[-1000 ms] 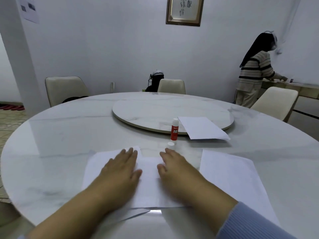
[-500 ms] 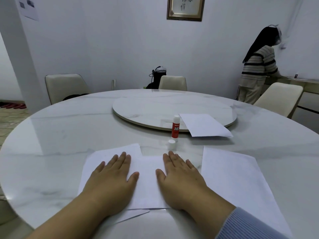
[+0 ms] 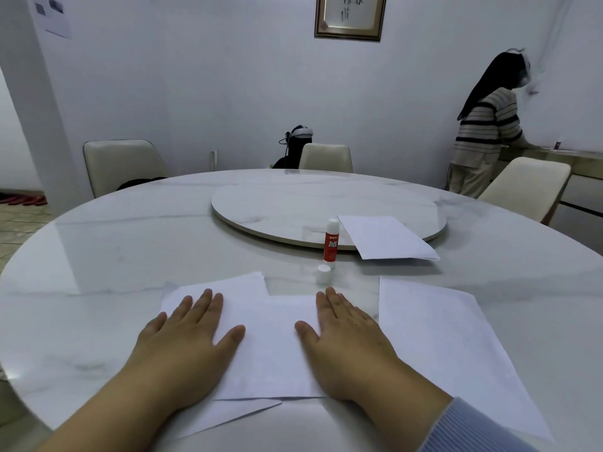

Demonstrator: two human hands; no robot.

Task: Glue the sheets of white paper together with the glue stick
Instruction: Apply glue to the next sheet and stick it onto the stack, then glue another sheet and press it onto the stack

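Two overlapping white sheets (image 3: 270,347) lie on the marble table in front of me. My left hand (image 3: 186,344) and my right hand (image 3: 349,340) press flat on them with straight fingers, palms down. Just beyond the sheets stands the red-and-white glue stick (image 3: 331,244), upright and uncapped. Its white cap (image 3: 323,273) rests on the table in front of it. Another white sheet (image 3: 447,340) lies to the right of my right hand. A further sheet (image 3: 385,238) rests on the turntable's edge.
A round marble turntable (image 3: 293,203) sits in the middle of the round table (image 3: 114,243). Cream chairs (image 3: 120,164) stand around it. A person in a striped top (image 3: 483,132) stands at a counter at the far right.
Both hands have slid apart and toward me across the overlapped sheets, the left going left and the right going right. The glue stick and cap stayed put.
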